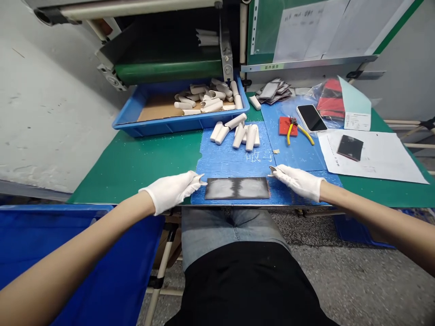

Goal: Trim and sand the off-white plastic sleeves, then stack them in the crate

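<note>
A white glove covers my left hand point(175, 191), whose fingers are closed around a white plastic piece point(203, 179); only its notched end pokes out. On the other side, my right hand point(297, 181), gloved too, pinches a similar plastic piece point(272, 170) with a scooped, greyish end, most of it hidden by the fingers. Between the hands lies a dark abrasive pad point(238, 188) with two patches of white dust, flat on the blue sheet point(224, 163). Just beyond it, several loose white scooped tubes point(239, 133) are grouped together.
A blue tray point(163, 125) with more tubes sits under a green conveyor belt point(170, 70). To the right are yellow-handled cutters point(291, 129) by a red block point(283, 126), a phone point(311, 118), papers point(384, 156) with a dark square pad point(350, 147), and stacked worn pads point(274, 89).
</note>
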`<state>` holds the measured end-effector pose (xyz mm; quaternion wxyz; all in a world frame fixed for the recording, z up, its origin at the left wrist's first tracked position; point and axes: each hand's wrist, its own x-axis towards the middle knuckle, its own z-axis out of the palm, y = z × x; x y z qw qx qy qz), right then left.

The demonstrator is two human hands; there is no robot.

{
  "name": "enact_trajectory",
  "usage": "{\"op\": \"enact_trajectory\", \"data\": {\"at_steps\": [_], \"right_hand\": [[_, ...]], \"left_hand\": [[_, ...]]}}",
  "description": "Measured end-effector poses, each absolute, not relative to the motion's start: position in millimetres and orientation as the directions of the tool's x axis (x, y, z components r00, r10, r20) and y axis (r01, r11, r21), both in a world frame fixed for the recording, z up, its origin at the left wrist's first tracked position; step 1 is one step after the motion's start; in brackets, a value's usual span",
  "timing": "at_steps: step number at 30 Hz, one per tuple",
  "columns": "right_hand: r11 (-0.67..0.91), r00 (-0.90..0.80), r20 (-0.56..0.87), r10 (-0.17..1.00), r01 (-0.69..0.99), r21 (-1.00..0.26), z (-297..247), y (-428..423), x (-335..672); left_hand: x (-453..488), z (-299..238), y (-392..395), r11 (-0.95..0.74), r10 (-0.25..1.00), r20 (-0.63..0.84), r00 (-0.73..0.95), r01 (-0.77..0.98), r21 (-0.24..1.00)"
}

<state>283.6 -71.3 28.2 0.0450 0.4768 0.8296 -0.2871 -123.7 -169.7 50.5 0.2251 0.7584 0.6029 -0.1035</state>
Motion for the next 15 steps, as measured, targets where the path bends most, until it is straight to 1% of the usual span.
{"op": "enact_trajectory", "data": {"at_steps": [1, 2, 4, 6, 8, 10, 12, 15], "right_hand": [[0.386, -0.537, -0.34, 0.772, 0.821, -0.422, 30.9, -74.4, 280.2], [0.397, -0.531, -0.336, 0.778, 0.83, -0.392, 34.8, -77.5, 273.5], [0.472, -0.552, -0.336, 0.763, 0.831, -0.295, 43.9, -82.8, 252.1], [0.607, -0.628, -0.359, 0.69, 0.773, -0.186, 52.1, -86.1, 228.0], [0.701, -0.674, -0.394, 0.625, 0.706, -0.095, 57.6, -87.6, 211.2], [0.714, -0.651, -0.441, 0.618, 0.699, -0.031, 61.5, -88.6, 206.2], [0.707, -0.61, -0.491, 0.622, 0.707, 0.017, 66.3, -89.3, 207.9], [0.743, -0.639, -0.499, 0.585, 0.669, 0.015, 75.9, -88.3, 204.6]], "left_hand": [[-118.8, 51.3, -170.4, -0.177, 0.866, -0.426, 0.261, 0.957, 0.228], [-111.6, 52.9, -169.8, -0.184, 0.865, -0.43, 0.258, 0.961, 0.208], [-92.2, 57.5, -164.1, -0.236, 0.867, -0.431, 0.248, 0.968, 0.083], [-72.0, 62.7, -154.7, -0.34, 0.856, -0.431, 0.284, 0.939, -0.059], [-58.8, 67.5, -146.2, -0.441, 0.829, -0.438, 0.347, 0.888, -0.13], [-55.7, 71.7, -142.0, -0.493, 0.789, -0.491, 0.37, 0.857, -0.147], [-58.7, 75.1, -141.5, -0.519, 0.742, -0.564, 0.363, 0.844, -0.139], [-60.9, 78.5, -139.3, -0.527, 0.721, -0.589, 0.364, 0.841, -0.125]]}}
